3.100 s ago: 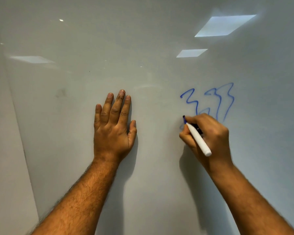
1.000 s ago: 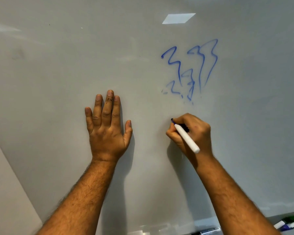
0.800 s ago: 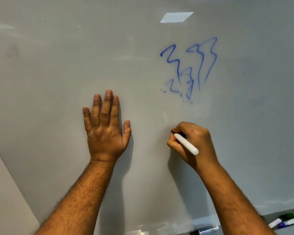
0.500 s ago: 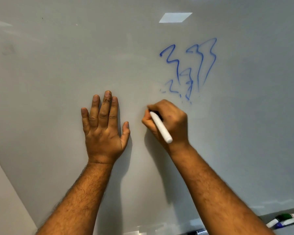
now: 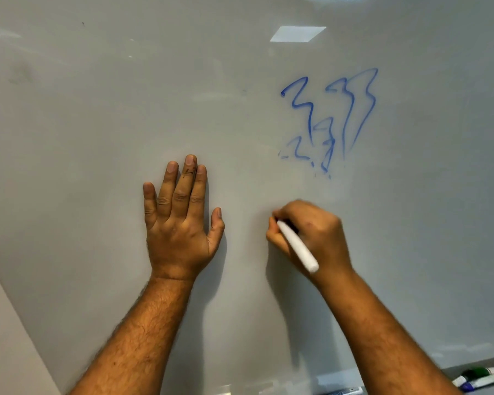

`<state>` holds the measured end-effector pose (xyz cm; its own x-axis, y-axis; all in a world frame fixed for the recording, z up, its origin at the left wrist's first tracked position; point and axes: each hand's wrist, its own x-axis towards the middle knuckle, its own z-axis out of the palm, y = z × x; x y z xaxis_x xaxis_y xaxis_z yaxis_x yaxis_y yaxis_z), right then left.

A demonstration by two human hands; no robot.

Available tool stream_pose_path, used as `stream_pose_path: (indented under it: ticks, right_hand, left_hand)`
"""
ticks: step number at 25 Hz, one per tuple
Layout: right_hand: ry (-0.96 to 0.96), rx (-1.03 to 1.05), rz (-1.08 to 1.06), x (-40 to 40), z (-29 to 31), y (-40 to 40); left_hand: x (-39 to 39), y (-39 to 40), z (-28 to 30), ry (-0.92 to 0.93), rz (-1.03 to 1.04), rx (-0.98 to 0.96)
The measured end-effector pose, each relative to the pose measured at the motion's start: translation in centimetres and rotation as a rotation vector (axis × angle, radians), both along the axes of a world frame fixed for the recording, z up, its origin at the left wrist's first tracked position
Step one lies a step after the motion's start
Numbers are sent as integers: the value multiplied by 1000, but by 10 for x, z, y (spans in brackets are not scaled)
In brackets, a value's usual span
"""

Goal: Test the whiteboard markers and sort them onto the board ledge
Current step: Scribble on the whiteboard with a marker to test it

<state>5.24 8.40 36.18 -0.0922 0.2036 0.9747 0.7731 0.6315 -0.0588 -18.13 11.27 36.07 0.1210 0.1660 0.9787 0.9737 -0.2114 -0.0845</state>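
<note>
The left hand (image 5: 180, 223) lies flat on the whiteboard (image 5: 97, 124), fingers straight. The right hand (image 5: 311, 238) grips a white marker (image 5: 297, 246), its tip near the board, maybe touching. Blue scribbles (image 5: 331, 121) sit above. 2 markers (image 5: 476, 379) lie on the ledge (image 5: 468, 366).

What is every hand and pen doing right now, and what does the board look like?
left hand: flat on the board, fingers straight.
right hand: grips the white marker, blurred.
white marker: uncapped, tip end at the board, tip hidden.
whiteboard: upright, blue squiggles on it, fading at the bottom.
green marker: capped, lying on the ledge.
blue marker: capped, lying beside it.
</note>
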Motion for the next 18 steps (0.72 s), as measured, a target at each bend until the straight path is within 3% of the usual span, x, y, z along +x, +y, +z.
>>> stream_pose_path:
  ticks: [2, 5, 8, 11, 16, 18]
  right_hand:
    - [15, 102, 22, 1, 25, 7]
    - [-155, 213, 5, -8, 43, 16]
    - [65, 200, 13, -1, 44, 18]
    - [-16, 83, -2, 0, 14, 7]
    - [-55, -319, 9, -5, -15, -18]
    - [78, -441, 126, -10, -22, -29]
  left_hand:
    - [0, -1, 0, -5, -17, -4]
    - [0, -2, 0, 4, -34, 3]
    - [0, -4, -1, -7, -83, 21]
    - [0, -7, 0, -23, -166, 44]
    - [12, -19, 4, -190, -314, 49]
    - [17, -25, 6, -286, -422, 65]
